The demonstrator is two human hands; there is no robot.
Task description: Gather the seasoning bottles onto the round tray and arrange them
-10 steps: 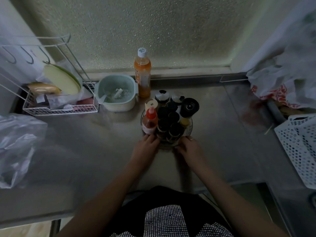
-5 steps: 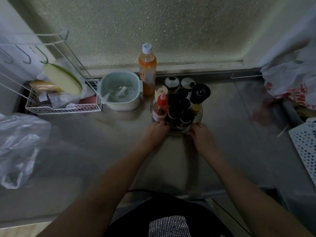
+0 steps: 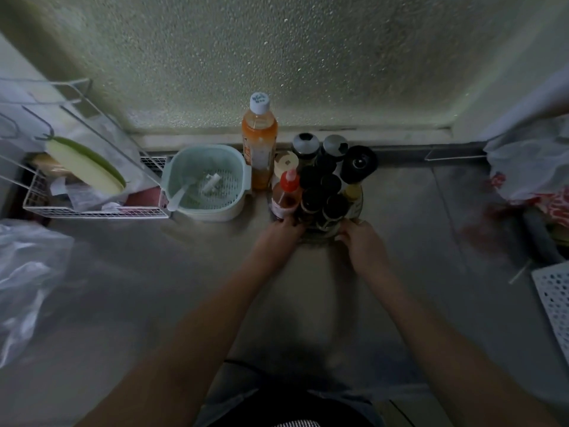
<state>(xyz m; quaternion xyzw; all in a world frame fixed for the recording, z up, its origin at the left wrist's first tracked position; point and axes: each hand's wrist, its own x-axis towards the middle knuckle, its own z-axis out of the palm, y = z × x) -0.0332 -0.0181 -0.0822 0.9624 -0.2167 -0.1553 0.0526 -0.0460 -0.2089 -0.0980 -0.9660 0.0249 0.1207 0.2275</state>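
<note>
The round tray stands far back on the steel counter, packed with several seasoning bottles: a red-capped sauce bottle, dark-lidded jars, two grey-topped shakers and a tall black grinder. My left hand grips the tray's near-left rim. My right hand grips its near-right rim. The tray's front edge is hidden behind my fingers.
A tall orange drink bottle stands just left of the tray, against the frosted window. A pale green strainer bowl and a white wire rack sit further left. Plastic bags and a white perforated basket lie to the right.
Both hands have pushed the loaded tray away from me toward the window, until it sits beside the orange bottle. My arms are stretched further out.
</note>
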